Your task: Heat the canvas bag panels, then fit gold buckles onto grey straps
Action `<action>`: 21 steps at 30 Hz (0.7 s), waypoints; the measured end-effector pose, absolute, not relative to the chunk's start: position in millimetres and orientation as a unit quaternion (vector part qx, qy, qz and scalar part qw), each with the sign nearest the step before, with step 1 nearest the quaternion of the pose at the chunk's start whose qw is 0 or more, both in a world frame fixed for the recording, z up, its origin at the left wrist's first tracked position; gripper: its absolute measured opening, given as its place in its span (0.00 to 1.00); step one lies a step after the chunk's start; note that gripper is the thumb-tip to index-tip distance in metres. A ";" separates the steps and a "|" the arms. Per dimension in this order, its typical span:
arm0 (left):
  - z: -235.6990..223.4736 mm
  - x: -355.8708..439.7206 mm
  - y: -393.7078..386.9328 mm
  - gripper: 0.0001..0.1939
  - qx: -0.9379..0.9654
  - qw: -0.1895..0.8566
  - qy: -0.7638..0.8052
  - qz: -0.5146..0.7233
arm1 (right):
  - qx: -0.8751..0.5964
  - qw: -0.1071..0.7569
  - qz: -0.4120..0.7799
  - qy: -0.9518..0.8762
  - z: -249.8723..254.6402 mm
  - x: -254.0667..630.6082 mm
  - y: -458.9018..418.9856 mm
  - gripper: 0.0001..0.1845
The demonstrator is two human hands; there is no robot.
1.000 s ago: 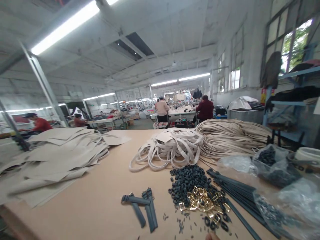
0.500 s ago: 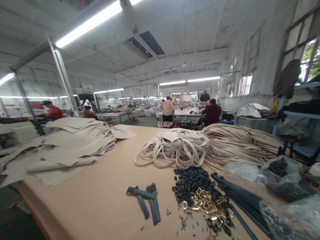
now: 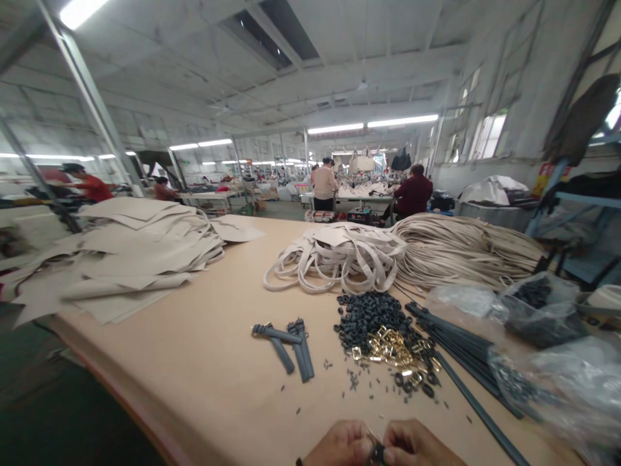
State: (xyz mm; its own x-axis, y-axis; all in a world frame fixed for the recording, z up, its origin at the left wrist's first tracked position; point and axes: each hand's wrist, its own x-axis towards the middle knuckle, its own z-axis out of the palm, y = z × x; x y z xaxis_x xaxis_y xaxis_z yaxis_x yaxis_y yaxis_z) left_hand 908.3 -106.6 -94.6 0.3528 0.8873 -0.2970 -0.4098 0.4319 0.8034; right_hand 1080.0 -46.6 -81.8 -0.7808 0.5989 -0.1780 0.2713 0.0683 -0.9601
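At the bottom edge, my left hand (image 3: 339, 445) and my right hand (image 3: 417, 444) meet in a pinch. Between their fingertips is a small dark piece (image 3: 376, 452) with a bit of gold metal on it, probably a buckle; most of it is hidden. Beyond my hands lies a heap of dark loops (image 3: 373, 317), with gold buckles (image 3: 392, 346) spilling along its near side. Several dark straps with buckles (image 3: 303, 356) rest together left of the heap. Small dark bits are scattered over the tabletop.
Beige sheets (image 3: 140, 246) are stacked at the left of the table (image 3: 194, 382). Pale looped straps (image 3: 339, 259) and a long cord bundle (image 3: 466, 249) lie at the back. Long dark strips (image 3: 460, 346) and plastic bags (image 3: 543, 310) occupy the right. Co-workers are farther off.
My two hands have come into view at the bottom, pinching a small dark piece with gold metal. The view has tilted down, so the table's contents appear higher.
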 end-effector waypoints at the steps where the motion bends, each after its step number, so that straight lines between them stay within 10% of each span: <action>1: -93.9 909.3 -109.0 0.19 0.311 0.769 0.352 0.434 | -0.287 0.130 0.639 -0.702 -79.2 1082.1 -49.0 0.19; 21: -110.0 938.7 -100.5 0.15 0.330 0.524 0.564 0.546 | -0.338 0.203 0.546 -0.739 -73.4 1081.1 -62.5 0.08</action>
